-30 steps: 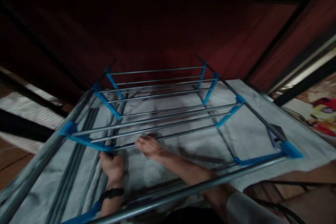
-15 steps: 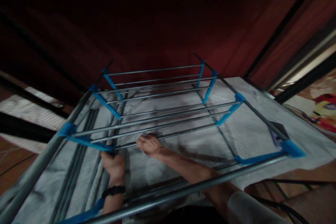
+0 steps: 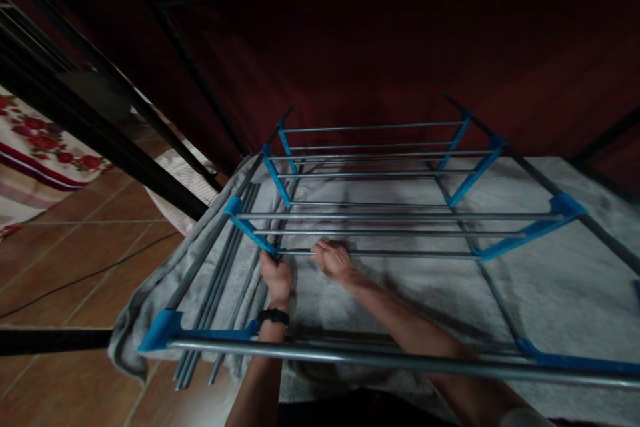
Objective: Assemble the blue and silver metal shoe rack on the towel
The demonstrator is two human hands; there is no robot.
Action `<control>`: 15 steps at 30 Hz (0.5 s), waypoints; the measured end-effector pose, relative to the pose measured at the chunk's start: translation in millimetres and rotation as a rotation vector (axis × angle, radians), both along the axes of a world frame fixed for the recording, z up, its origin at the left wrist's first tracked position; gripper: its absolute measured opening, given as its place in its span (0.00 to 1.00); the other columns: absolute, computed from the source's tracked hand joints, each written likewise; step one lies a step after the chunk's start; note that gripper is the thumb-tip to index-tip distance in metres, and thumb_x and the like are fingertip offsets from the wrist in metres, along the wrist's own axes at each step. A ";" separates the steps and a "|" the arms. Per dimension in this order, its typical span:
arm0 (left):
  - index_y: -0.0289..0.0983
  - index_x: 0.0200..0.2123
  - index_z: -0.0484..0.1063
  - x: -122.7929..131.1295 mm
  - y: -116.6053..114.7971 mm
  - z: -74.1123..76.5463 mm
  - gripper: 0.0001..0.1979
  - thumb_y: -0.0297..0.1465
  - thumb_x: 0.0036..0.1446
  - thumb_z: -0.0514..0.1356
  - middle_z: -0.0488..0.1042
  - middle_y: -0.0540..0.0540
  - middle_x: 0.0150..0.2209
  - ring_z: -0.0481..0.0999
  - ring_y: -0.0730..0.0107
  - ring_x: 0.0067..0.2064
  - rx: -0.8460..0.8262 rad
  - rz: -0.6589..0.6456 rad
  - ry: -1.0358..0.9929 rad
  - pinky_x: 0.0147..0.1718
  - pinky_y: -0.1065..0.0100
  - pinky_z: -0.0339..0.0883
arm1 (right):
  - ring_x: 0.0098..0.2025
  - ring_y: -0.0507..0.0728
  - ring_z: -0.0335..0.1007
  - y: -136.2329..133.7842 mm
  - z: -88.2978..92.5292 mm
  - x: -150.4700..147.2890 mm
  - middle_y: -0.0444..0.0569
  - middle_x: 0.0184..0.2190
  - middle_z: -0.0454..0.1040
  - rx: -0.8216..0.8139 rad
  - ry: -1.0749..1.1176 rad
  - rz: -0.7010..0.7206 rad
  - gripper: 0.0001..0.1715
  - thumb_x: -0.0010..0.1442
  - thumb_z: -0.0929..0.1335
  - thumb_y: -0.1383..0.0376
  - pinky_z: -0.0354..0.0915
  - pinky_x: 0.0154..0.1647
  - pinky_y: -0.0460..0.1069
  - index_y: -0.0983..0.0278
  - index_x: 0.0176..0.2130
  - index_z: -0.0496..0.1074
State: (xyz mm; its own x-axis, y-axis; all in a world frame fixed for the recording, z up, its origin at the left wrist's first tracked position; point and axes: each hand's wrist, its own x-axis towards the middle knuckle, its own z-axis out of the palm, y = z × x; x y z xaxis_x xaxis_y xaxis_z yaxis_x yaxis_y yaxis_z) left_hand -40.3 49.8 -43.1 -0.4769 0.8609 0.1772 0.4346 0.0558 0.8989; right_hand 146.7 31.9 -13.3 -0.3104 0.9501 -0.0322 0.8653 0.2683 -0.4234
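I judge the rack [image 3: 400, 216] light, stiff, best held by the bar [image 3: 400, 254] my right hand [image 3: 332, 260] wraps; I can't tell my left hand's [image 3: 276, 278] grip.

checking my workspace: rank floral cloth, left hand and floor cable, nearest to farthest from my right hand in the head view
1. Left hand, just left
2. Cable, farther left, on the floor
3. Floral cloth, far upper left

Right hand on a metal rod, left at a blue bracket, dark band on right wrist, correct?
No: the dark band is on the left wrist, per the head view. Right hand on metal rod and left hand at blue bracket hold.
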 end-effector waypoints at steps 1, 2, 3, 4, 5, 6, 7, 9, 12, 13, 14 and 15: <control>0.38 0.46 0.69 0.5 0.0 0.4 0.27 0.19 0.39 0.55 0.74 0.46 0.38 0.77 0.57 0.46 0.000 0.003 0.006 0.56 0.59 0.69 | 0.50 0.56 0.76 0.1 0.5 0.4 0.49 0.56 0.77 -0.009 -0.003 -0.003 0.20 0.76 0.60 0.59 0.68 0.52 0.49 0.60 0.55 0.76; 0.38 0.46 0.69 0.9 -0.1 0.8 0.26 0.19 0.40 0.55 0.73 0.46 0.38 0.76 0.57 0.46 0.000 0.006 0.014 0.55 0.59 0.69 | 0.50 0.56 0.76 0.2 1.2 0.8 0.48 0.56 0.77 -0.020 -0.008 -0.005 0.20 0.76 0.60 0.58 0.69 0.51 0.49 0.59 0.55 0.76; 0.38 0.46 0.69 1.2 -0.4 1.1 0.26 0.19 0.40 0.55 0.73 0.46 0.38 0.76 0.58 0.45 -0.001 0.007 0.023 0.54 0.59 0.69 | 0.50 0.57 0.77 0.2 2.0 1.1 0.47 0.57 0.77 -0.030 -0.012 -0.005 0.20 0.76 0.60 0.58 0.69 0.51 0.49 0.58 0.55 0.76; 0.38 0.46 0.69 1.4 -0.8 1.3 0.26 0.19 0.40 0.55 0.73 0.46 0.37 0.76 0.58 0.44 0.001 0.007 0.031 0.54 0.59 0.69 | 0.50 0.57 0.77 0.1 2.8 1.4 0.47 0.57 0.77 -0.037 -0.017 -0.005 0.20 0.76 0.60 0.57 0.70 0.51 0.49 0.57 0.56 0.76; 0.38 0.46 0.69 1.4 -1.2 1.3 0.26 0.19 0.40 0.55 0.73 0.46 0.37 0.76 0.58 0.43 0.005 0.005 0.037 0.53 0.59 0.69 | 0.51 0.57 0.77 -0.1 3.4 1.7 0.47 0.57 0.76 -0.042 -0.021 -0.005 0.20 0.76 0.60 0.57 0.70 0.51 0.50 0.57 0.56 0.76; 0.38 0.45 0.69 1.3 -1.5 1.1 0.25 0.19 0.40 0.55 0.73 0.46 0.37 0.76 0.58 0.43 0.011 0.003 0.039 0.53 0.59 0.69 | 0.51 0.57 0.77 -0.3 3.8 1.8 0.46 0.57 0.76 -0.043 -0.025 -0.003 0.20 0.76 0.60 0.57 0.70 0.51 0.49 0.57 0.56 0.75; 0.39 0.45 0.69 1.0 -1.7 0.7 0.25 0.20 0.40 0.55 0.73 0.46 0.37 0.76 0.58 0.43 0.014 0.000 0.039 0.52 0.60 0.69 | 0.52 0.57 0.76 -0.6 4.0 2.0 0.46 0.57 0.77 -0.042 -0.027 -0.001 0.20 0.76 0.60 0.57 0.70 0.51 0.49 0.57 0.56 0.75; 0.39 0.45 0.69 0.4 -1.7 -0.4 0.24 0.20 0.41 0.56 0.73 0.46 0.38 0.75 0.58 0.44 0.013 -0.004 0.035 0.52 0.60 0.69 | 0.52 0.57 0.76 -1.0 3.2 2.0 0.46 0.57 0.77 -0.032 -0.028 0.006 0.20 0.76 0.60 0.57 0.70 0.52 0.49 0.57 0.55 0.76; 0.39 0.45 0.68 -0.5 -1.1 -1.6 0.23 0.20 0.42 0.55 0.72 0.47 0.38 0.74 0.59 0.42 -0.005 -0.005 0.037 0.51 0.59 0.69 | 0.52 0.57 0.76 -1.2 0.8 1.5 0.46 0.56 0.77 -0.014 -0.023 0.015 0.20 0.76 0.60 0.57 0.70 0.52 0.49 0.57 0.55 0.76; 0.39 0.45 0.67 -0.6 -1.0 -1.7 0.23 0.20 0.43 0.55 0.72 0.47 0.38 0.74 0.60 0.42 -0.008 -0.005 0.040 0.50 0.60 0.69 | 0.52 0.57 0.77 -1.2 0.1 1.3 0.46 0.56 0.77 -0.013 -0.023 0.013 0.20 0.76 0.60 0.57 0.70 0.52 0.50 0.57 0.55 0.76; 0.39 0.45 0.67 -0.6 -1.1 -1.4 0.23 0.20 0.43 0.55 0.72 0.47 0.38 0.74 0.60 0.42 -0.010 -0.006 0.045 0.50 0.60 0.69 | 0.52 0.57 0.77 -1.1 -0.2 1.1 0.46 0.56 0.77 -0.015 -0.025 0.008 0.20 0.76 0.60 0.57 0.70 0.51 0.50 0.57 0.55 0.76; 0.39 0.45 0.67 -0.6 -1.2 -1.0 0.23 0.19 0.44 0.55 0.72 0.46 0.38 0.74 0.60 0.42 -0.011 -0.008 0.050 0.50 0.61 0.68 | 0.51 0.57 0.77 -1.0 -0.2 0.8 0.46 0.57 0.77 -0.019 -0.028 0.005 0.20 0.76 0.60 0.57 0.70 0.51 0.50 0.57 0.55 0.76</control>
